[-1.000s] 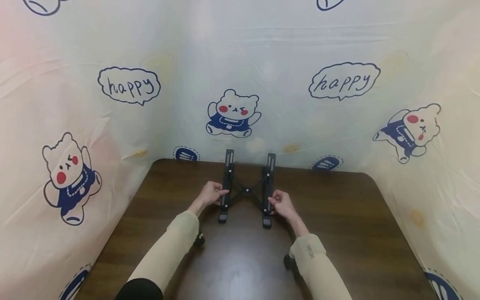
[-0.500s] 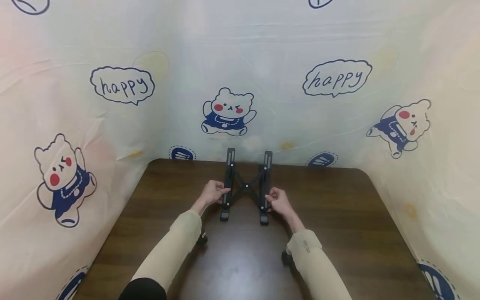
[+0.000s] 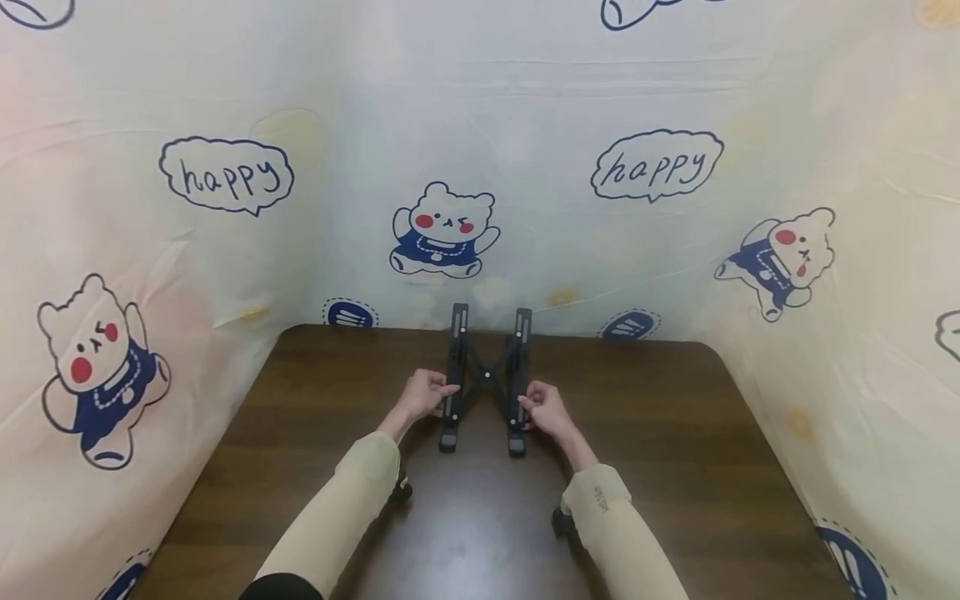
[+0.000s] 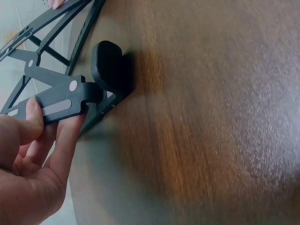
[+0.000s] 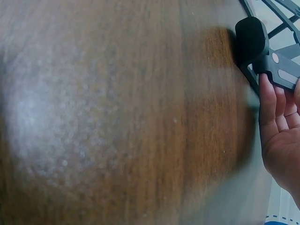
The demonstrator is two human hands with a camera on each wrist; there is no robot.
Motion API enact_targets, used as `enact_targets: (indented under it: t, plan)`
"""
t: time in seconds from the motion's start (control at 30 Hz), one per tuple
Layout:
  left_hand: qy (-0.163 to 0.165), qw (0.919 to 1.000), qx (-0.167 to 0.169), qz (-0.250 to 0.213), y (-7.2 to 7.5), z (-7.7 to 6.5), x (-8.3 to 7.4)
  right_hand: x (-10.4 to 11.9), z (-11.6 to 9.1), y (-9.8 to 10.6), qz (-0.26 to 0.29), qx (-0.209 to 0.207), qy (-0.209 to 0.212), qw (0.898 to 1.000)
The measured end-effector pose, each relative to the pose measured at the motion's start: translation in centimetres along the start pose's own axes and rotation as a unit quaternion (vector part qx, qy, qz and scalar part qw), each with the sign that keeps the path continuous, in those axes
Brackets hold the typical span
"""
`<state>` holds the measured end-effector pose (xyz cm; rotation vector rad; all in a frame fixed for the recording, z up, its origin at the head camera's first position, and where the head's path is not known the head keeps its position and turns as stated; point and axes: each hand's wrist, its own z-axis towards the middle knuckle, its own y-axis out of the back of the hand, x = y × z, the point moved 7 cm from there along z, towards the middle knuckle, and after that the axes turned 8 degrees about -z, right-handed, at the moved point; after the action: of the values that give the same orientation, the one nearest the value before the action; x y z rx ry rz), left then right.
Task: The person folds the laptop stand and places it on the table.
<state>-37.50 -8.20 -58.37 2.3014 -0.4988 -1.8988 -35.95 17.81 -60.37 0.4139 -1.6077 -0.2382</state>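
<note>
A black folding laptop stand stands toward the far side of the table, its two long arms joined by crossed bars. My left hand pinches the left arm, thumb on top and fingers beneath, as the left wrist view shows of the stand and hand. On the other side, my right hand grips the right arm near its front end. In the right wrist view the fingers of that hand lie under the arm, behind the upturned front lip of the stand; the thumb is mostly out of frame.
The brown wooden table has rounded far corners. A pale cloth printed with bears and "happy" bubbles hangs behind it and on both sides. Light sleeves cover both forearms.
The stand's two arms have drawn closer together, and the crossed bars have narrowed. My right hand has moved left with the right arm; both hands keep their grip. The head view has shifted slightly.
</note>
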Motion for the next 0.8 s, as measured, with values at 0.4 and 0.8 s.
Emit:
enact_targets:
  t: [0.4, 0.8]
  plan:
    - [0.024, 0.999, -0.007, -0.038, -0.7, 0.2, 0.7, -0.1, 0.6, 0.0, 0.0, 0.023, 0.003, 1.0]
    - [0.023, 0.999, -0.001, -0.038, -2.2, 0.8, 0.5, -0.1, 0.5, 0.2, -0.007, 0.018, 0.003, 1.0]
